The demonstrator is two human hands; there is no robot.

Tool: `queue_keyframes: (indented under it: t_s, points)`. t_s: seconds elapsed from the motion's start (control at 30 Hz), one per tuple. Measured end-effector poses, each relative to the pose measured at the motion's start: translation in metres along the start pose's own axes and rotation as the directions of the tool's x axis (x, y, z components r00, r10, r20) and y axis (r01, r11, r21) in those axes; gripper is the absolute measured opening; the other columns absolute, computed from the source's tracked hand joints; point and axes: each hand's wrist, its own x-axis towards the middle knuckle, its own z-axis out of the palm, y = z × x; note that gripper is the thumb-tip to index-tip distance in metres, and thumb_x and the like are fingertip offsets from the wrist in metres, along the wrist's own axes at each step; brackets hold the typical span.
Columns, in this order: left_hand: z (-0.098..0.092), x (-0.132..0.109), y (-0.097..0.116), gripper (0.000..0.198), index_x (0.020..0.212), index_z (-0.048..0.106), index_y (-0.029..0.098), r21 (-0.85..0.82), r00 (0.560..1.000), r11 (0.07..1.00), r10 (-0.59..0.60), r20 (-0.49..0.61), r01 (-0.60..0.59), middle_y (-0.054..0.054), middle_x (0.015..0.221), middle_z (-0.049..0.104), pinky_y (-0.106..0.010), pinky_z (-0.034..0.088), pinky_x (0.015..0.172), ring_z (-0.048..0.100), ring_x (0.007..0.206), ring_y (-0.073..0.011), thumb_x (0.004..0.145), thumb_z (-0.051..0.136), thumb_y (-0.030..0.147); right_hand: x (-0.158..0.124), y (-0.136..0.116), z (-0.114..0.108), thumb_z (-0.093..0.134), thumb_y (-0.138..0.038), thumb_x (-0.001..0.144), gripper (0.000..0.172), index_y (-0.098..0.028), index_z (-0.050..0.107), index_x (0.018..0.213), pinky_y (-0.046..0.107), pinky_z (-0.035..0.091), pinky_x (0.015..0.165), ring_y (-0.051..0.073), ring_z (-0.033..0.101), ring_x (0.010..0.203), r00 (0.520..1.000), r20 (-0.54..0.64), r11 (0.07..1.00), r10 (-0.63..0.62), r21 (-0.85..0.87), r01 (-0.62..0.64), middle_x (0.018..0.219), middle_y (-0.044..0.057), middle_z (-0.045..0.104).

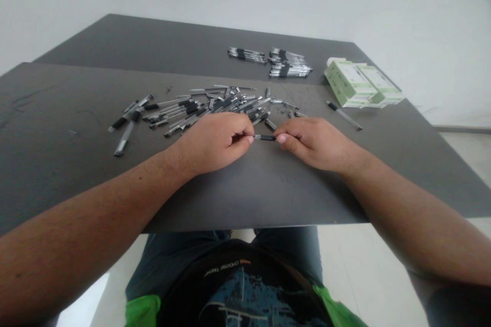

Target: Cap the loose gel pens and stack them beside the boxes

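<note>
Pinching black pen (pixel 264 137) between left hand (pixel 215 141), right hand (pixel 316 142), fingertips at either end

A dark grey table (pixel 69 127) carries a loose heap of pens (pixel 207 107), neat pen bundles (pixel 286 63) farther back, green boxes (pixel 360 84) and a lone pen (pixel 344 115) beside them.

Pen (pixel 264 137) between 2 hands' fingertips (pixel 282 138)
</note>
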Motion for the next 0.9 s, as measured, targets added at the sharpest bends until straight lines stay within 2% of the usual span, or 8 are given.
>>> queue_keyframes:
  t_s: [0.07, 0.17, 0.27, 0.43, 0.57, 0.7, 0.8, 0.9]
  points:
    - [-0.0003, 0.0, 0.0003, 0.018, 0.095, 0.077, 0.022, 0.007, 1.0, 1.0, 0.0, 0.003, 0.0, -0.002, 0.086, 0.078, -0.034, 0.05, 0.077, 0.072, 0.08, -0.0207, 0.1, 0.061, 0.028, -0.0005, 0.0006, 0.0008, 0.063, -0.045, 0.113, 0.03, -0.019, 0.079, 0.116, 0.033, 0.054, 0.078, 0.022, 0.077, 0.085, 1.0, -0.023, 0.999, 0.021, 0.025, -0.02, 0.098, 0.007, 0.085]
    - [-0.001, 0.0001, 0.0009, 0.018, 0.095, 0.077, 0.022, 0.012, 1.0, 1.0, -0.001, 0.006, 0.001, -0.002, 0.086, 0.078, -0.034, 0.051, 0.078, 0.073, 0.082, -0.0211, 0.1, 0.061, 0.028, -0.0011, 0.0012, 0.0013, 0.068, -0.04, 0.11, 0.023, -0.02, 0.078, 0.11, 0.033, 0.052, 0.076, 0.021, 0.075, 0.081, 0.999, -0.032, 1.0, 0.022, -0.004, -0.022, 0.093, 0.006, 0.083]
    - [-0.0015, 0.0, 0.0013, 0.018, 0.095, 0.077, 0.022, 0.006, 1.0, 1.0, -0.003, 0.011, 0.003, -0.002, 0.087, 0.078, -0.034, 0.051, 0.079, 0.073, 0.083, -0.0214, 0.101, 0.061, 0.028, -0.001, 0.0013, 0.0011, 0.054, -0.041, 0.118, 0.034, -0.021, 0.08, 0.108, 0.035, 0.054, 0.082, 0.023, 0.077, 0.089, 1.0, -0.001, 1.0, -0.012, -0.023, 0.012, 0.097, 0.008, 0.084]
    - [-0.0012, -0.0003, 0.0009, 0.017, 0.095, 0.077, 0.022, 0.002, 1.0, 1.0, 0.001, 0.003, -0.001, -0.002, 0.087, 0.078, -0.034, 0.049, 0.077, 0.073, 0.082, -0.0208, 0.1, 0.062, 0.028, -0.0006, 0.0004, 0.0, 0.069, -0.04, 0.11, 0.022, -0.02, 0.079, 0.11, 0.032, 0.051, 0.076, 0.021, 0.075, 0.082, 1.0, -0.017, 1.0, 0.021, -0.01, -0.021, 0.093, 0.006, 0.083]
    - [-0.001, -0.0005, 0.0007, 0.018, 0.094, 0.077, 0.022, 0.007, 1.0, 1.0, -0.002, 0.007, 0.002, -0.002, 0.086, 0.078, -0.034, 0.049, 0.077, 0.073, 0.082, -0.0208, 0.1, 0.061, 0.028, -0.0006, -0.0007, -0.0007, 0.059, -0.044, 0.115, 0.031, -0.02, 0.079, 0.109, 0.033, 0.052, 0.078, 0.022, 0.076, 0.086, 1.0, -0.002, 1.0, 0.015, 0.007, -0.015, 0.095, 0.007, 0.084]
    - [-0.0008, -0.0002, 0.0008, 0.018, 0.095, 0.077, 0.022, 0.009, 1.0, 1.0, 0.0, 0.007, 0.0, -0.002, 0.087, 0.078, -0.034, 0.05, 0.078, 0.073, 0.083, -0.021, 0.1, 0.061, 0.028, -0.0008, -0.0006, -0.0002, 0.075, -0.042, 0.105, 0.022, -0.021, 0.077, 0.109, 0.031, 0.05, 0.072, 0.019, 0.073, 0.076, 0.998, -0.026, 0.998, 0.055, 0.044, -0.054, 0.09, 0.003, 0.081]
    - [-0.0008, 0.0002, 0.0008, 0.018, 0.095, 0.078, 0.022, 0.015, 1.0, 1.0, -0.001, 0.01, 0.001, -0.002, 0.088, 0.079, -0.034, 0.05, 0.079, 0.074, 0.084, -0.0211, 0.101, 0.061, 0.028, -0.0008, 0.0001, 0.0003, 0.065, -0.038, 0.111, 0.023, -0.022, 0.078, 0.102, 0.032, 0.05, 0.077, 0.021, 0.075, 0.083, 1.0, -0.01, 1.0, 0.017, -0.018, -0.017, 0.09, 0.005, 0.081]
    - [-0.0011, 0.0002, 0.0009, 0.018, 0.096, 0.078, 0.022, 0.02, 1.0, 1.0, -0.009, 0.014, 0.008, -0.002, 0.088, 0.079, -0.035, 0.051, 0.08, 0.074, 0.084, -0.0213, 0.1, 0.061, 0.028, -0.0008, 0.0001, 0.0003, 0.063, -0.043, 0.113, 0.028, -0.021, 0.08, 0.112, 0.033, 0.052, 0.079, 0.022, 0.077, 0.086, 1.0, -0.013, 1.0, 0.024, 0.003, -0.024, 0.097, 0.006, 0.084]
